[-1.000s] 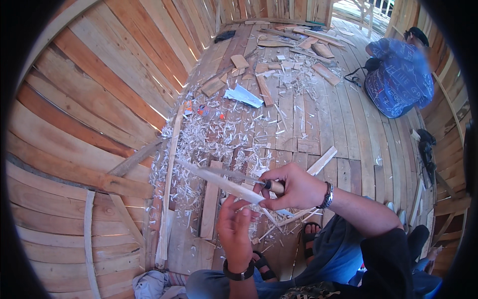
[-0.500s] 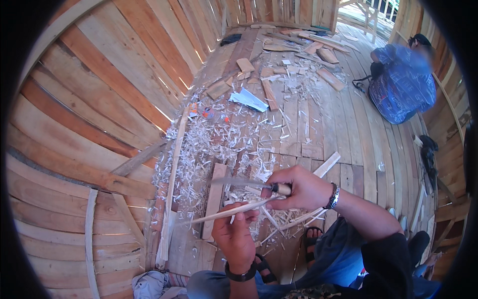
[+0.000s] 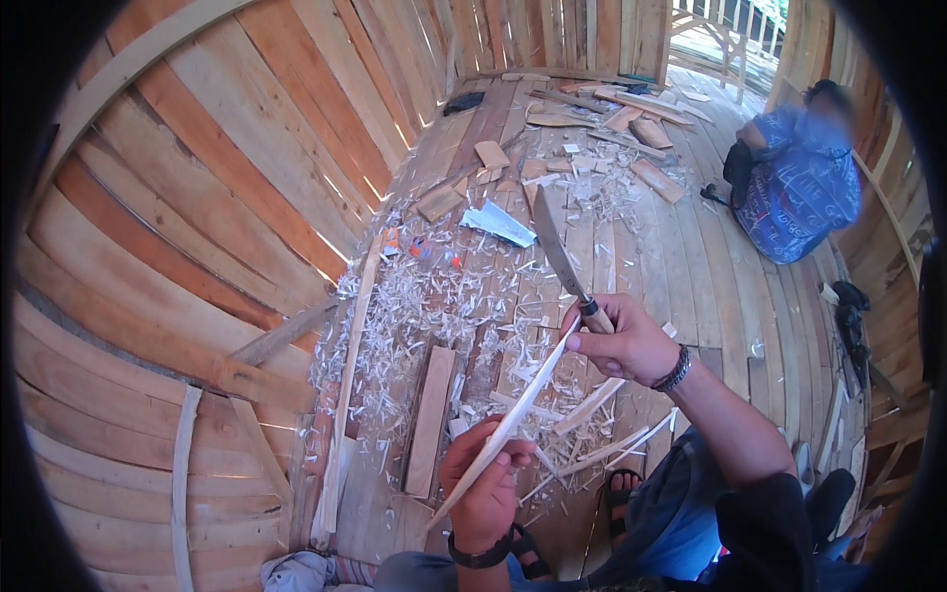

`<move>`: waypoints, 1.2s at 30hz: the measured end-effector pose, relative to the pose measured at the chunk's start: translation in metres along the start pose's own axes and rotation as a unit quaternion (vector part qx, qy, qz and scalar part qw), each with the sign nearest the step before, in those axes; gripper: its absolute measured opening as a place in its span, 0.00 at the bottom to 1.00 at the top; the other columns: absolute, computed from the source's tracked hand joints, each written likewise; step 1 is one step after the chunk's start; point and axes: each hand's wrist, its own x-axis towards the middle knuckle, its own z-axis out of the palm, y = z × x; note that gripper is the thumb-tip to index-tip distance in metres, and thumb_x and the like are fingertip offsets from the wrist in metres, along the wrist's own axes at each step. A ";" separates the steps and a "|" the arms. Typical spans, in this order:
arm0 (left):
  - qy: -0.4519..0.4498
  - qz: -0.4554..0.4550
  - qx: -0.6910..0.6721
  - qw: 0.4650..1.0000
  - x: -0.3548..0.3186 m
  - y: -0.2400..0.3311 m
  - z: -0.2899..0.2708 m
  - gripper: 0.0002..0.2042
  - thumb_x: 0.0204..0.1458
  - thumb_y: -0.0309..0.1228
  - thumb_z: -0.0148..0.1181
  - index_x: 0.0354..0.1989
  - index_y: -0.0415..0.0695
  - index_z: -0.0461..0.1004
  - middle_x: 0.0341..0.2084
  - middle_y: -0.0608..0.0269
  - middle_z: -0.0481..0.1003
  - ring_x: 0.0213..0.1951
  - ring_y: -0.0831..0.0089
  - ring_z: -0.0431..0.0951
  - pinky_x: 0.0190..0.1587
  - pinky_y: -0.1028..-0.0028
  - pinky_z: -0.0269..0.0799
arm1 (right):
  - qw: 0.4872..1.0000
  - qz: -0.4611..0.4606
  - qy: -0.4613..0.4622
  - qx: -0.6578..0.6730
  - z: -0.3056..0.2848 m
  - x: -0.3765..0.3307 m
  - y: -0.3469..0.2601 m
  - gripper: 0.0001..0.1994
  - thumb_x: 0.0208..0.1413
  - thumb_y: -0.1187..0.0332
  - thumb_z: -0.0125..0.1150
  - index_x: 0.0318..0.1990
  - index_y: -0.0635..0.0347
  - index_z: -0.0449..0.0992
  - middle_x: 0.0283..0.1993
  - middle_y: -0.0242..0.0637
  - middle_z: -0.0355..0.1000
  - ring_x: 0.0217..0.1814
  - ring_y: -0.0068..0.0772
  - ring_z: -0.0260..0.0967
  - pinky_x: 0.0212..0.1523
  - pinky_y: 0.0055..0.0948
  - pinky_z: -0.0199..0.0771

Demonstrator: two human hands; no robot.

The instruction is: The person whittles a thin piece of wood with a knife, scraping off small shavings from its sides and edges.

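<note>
A long, thin, pale wooden strip [image 3: 523,409] slants up to the right in front of me. My left hand [image 3: 483,488] is closed round its lower part. At the upper end, my right hand [image 3: 631,345] grips the wooden handle of a large knife [image 3: 560,255], its thumb and fingers also against the strip's tip. The blade points up and away, clear of the strip. Below the hands, a thick wooden block [image 3: 431,422] lies among pale shavings [image 3: 493,326] on the plank floor.
Plank walls [image 3: 227,178] stand on the left. A long batten [image 3: 352,385] lies along the wall's foot. Farther off are a bluish-white sheet piece [image 3: 498,224] and several wood offcuts [image 3: 651,138]. Another person [image 3: 801,192] in a blue patterned top sits at the right.
The knife has swung from pointing left across the strip to pointing up and away. The strip has tilted more steeply, its right end rising.
</note>
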 end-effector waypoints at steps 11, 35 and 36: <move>-0.130 -0.109 -0.097 0.981 0.001 -0.002 -0.002 0.22 0.62 0.23 0.47 0.65 0.35 0.61 0.56 0.39 0.70 0.44 0.51 0.81 0.45 0.60 0.78 | 0.976 -0.011 0.032 0.217 0.003 -0.005 -0.006 0.07 0.57 0.70 0.62 0.31 0.58 0.69 0.16 0.23 0.61 0.11 0.13 0.52 0.11 0.17 0.51; -0.005 -0.163 0.228 0.960 0.002 0.017 0.025 0.19 0.69 0.34 0.38 0.61 0.37 0.64 0.20 0.68 0.67 0.12 0.85 0.61 0.16 0.84 0.58 | 0.866 -0.120 0.015 -0.485 0.039 -0.022 -0.006 0.14 0.61 0.58 0.59 0.40 0.59 0.67 0.21 0.43 0.71 0.23 0.46 0.74 0.26 0.39 0.73; 0.000 -0.158 0.233 0.959 0.002 0.017 0.025 0.19 0.69 0.34 0.38 0.61 0.37 0.64 0.20 0.68 0.67 0.12 0.86 0.61 0.15 0.84 0.57 | 0.849 -0.147 0.003 -0.508 0.040 -0.024 -0.001 0.14 0.61 0.58 0.59 0.40 0.59 0.67 0.21 0.44 0.72 0.24 0.48 0.74 0.26 0.41 0.73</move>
